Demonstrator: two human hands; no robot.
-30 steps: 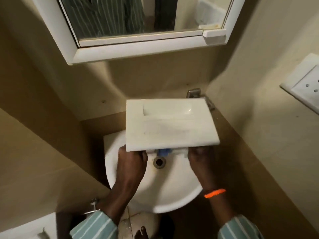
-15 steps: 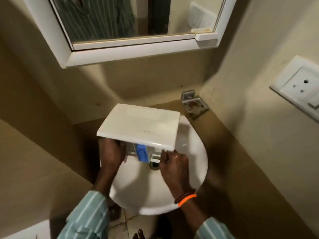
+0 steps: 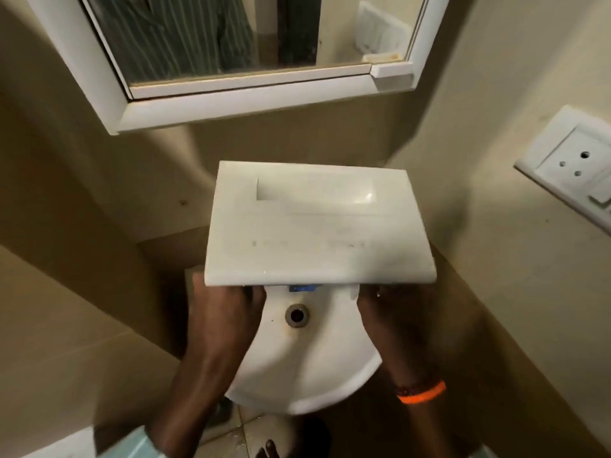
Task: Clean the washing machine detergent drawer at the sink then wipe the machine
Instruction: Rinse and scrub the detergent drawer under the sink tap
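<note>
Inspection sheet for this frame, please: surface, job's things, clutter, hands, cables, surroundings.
Surface: round white ceramic sink, basin dry-looking, stained metal drain uncovered.
Job's things: white plastic detergent drawer held above the sink, front panel up; small blue insert shows beneath.
Clutter: nothing seen in the basin.
Hands: left hand and right hand grip the drawer's near edge from below; orange wristband on the right.
Cables: nothing seen.
Surroundings: white-framed mirror cabinet above, white wall socket right, beige walls.

both hands (image 3: pixel 228 309) holding detergent drawer (image 3: pixel 317 226), above sink (image 3: pixel 307 368)
</note>
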